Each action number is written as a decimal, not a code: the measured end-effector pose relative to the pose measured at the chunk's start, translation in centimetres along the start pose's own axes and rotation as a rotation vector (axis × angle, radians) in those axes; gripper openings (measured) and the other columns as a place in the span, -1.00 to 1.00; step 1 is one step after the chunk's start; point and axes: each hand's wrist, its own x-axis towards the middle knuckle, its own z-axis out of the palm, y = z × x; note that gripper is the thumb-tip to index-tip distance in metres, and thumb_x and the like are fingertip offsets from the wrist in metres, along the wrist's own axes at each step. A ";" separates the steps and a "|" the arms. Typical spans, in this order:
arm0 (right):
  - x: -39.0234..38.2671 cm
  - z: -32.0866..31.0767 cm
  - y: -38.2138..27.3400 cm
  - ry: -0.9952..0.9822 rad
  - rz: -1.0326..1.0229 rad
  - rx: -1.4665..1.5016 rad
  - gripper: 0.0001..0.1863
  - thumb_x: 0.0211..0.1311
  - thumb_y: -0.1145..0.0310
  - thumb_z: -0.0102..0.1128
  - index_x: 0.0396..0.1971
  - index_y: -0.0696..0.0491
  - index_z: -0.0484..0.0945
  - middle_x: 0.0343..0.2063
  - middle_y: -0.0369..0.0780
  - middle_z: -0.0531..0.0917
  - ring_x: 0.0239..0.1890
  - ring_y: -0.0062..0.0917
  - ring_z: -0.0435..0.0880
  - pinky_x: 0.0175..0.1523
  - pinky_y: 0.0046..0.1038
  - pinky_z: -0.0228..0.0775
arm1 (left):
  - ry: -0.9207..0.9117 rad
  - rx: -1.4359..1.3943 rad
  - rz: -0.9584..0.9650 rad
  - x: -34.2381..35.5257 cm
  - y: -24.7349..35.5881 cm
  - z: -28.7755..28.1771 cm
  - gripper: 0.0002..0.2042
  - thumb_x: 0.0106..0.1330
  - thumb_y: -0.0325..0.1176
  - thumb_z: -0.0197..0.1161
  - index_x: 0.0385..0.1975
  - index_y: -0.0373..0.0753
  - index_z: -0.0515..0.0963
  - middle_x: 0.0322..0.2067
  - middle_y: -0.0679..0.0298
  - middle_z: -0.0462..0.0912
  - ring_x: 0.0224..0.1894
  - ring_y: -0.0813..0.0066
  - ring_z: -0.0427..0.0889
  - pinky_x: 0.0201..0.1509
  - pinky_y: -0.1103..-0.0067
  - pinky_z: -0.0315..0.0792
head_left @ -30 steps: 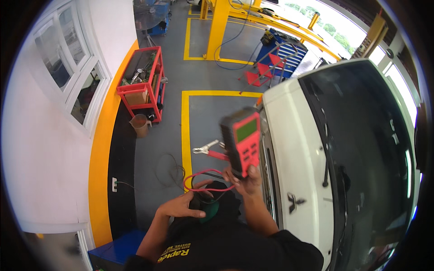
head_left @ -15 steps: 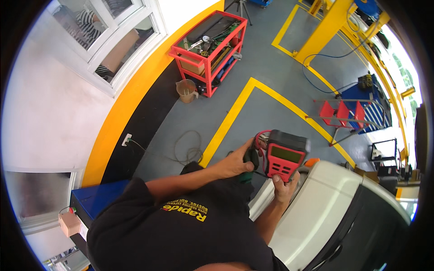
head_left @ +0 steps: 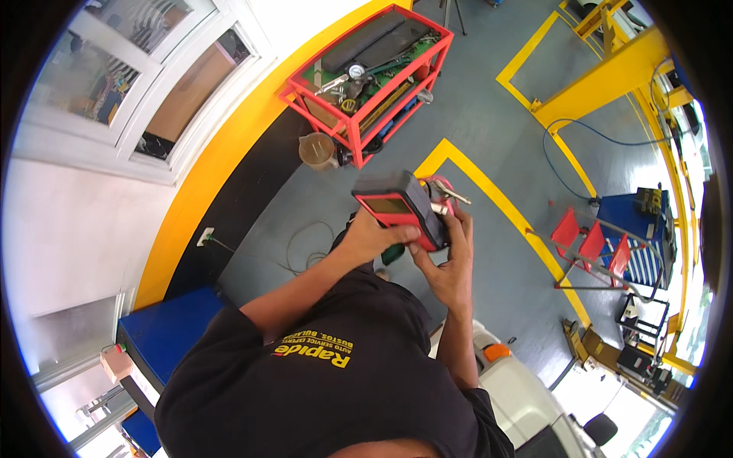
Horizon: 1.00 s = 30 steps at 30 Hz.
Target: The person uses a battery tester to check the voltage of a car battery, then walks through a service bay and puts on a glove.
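Observation:
A red and black handheld tester [head_left: 412, 200] with a small screen is held up in front of my torso, tilted to the right. My left hand [head_left: 368, 240] is closed round its near left side, thumb across the red face. My right hand [head_left: 449, 267] grips its right side, fingers by a metal clamp [head_left: 452, 191] and a bundled red lead at the tester's back. A dark green object [head_left: 392, 254] shows just below my left hand; its kind cannot be made out.
Ahead stands a red tool cart [head_left: 359, 126] with a gauge and tools on it, a beaker-like jug [head_left: 317, 151] beside it. A thin cable [head_left: 309, 240] lies on the floor. A white vehicle [head_left: 511, 389] is at lower right, a blue cabinet [head_left: 172, 328] at lower left.
The tester has moved left and turned, so its screen now faces left. My left hand has shifted onto its body, and my right hand to its side by the clamp. The vehicle shows less.

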 end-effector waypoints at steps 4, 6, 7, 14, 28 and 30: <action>11.8 2.4 4.7 -0.120 -0.081 0.092 -0.38 0.18 0.50 0.34 0.30 0.04 0.52 0.27 0.00 0.45 0.35 -0.20 0.45 0.36 -0.25 0.33 | 0.177 -0.194 0.105 12.0 0.1 -6.4 -0.49 0.25 -0.27 0.52 0.14 -0.31 0.53 -0.04 0.26 0.69 0.02 0.48 0.64 0.12 0.46 0.54; 18.3 3.5 5.3 -0.197 -0.094 0.025 -0.39 0.24 0.51 0.28 0.33 0.00 0.50 0.35 -0.03 0.41 0.41 -0.17 0.39 0.40 -0.22 0.31 | 0.236 -0.073 0.146 17.9 0.5 -10.6 -0.49 0.28 -0.22 0.50 0.16 -0.30 0.53 -0.04 0.25 0.69 0.02 0.47 0.64 0.15 0.46 0.53; 21.7 4.5 5.9 -0.198 -0.143 -0.055 -0.40 0.24 0.51 0.27 0.33 0.00 0.50 0.36 -0.04 0.40 0.40 -0.16 0.39 0.40 -0.22 0.31 | 0.259 -0.009 0.157 20.6 0.3 -13.2 -0.49 0.29 -0.19 0.49 0.17 -0.29 0.53 -0.03 0.24 0.69 0.03 0.46 0.64 0.16 0.46 0.52; 37.7 6.3 6.9 -0.129 0.016 -0.088 -0.54 0.32 0.48 0.22 0.22 0.02 0.57 0.25 -0.08 0.48 0.28 -0.19 0.50 0.30 -0.24 0.40 | 0.561 0.246 0.036 37.3 0.5 -34.0 -0.57 0.30 -0.23 0.49 0.07 -0.32 0.59 -0.05 0.21 0.70 0.01 0.52 0.65 0.14 0.50 0.51; 38.2 -3.5 16.7 0.312 0.356 -0.274 -0.64 0.30 0.42 0.21 0.08 0.16 0.59 0.05 -0.01 0.59 0.05 -0.14 0.65 0.16 -0.20 0.50 | -0.031 0.934 -0.205 45.9 -13.2 -46.6 -0.24 0.32 0.00 0.39 0.42 -0.28 0.31 0.21 0.10 0.52 0.22 0.25 0.52 0.30 0.39 0.38; 38.5 -5.2 15.2 0.359 0.470 -0.180 -0.63 0.31 0.42 0.19 0.10 0.15 0.58 0.02 -0.02 0.59 0.06 -0.13 0.64 0.16 -0.20 0.50 | -0.034 0.918 -0.595 46.8 -15.1 -49.7 -0.23 0.32 0.12 0.38 0.35 -0.36 0.40 0.23 0.07 0.55 0.24 0.24 0.54 0.31 0.33 0.38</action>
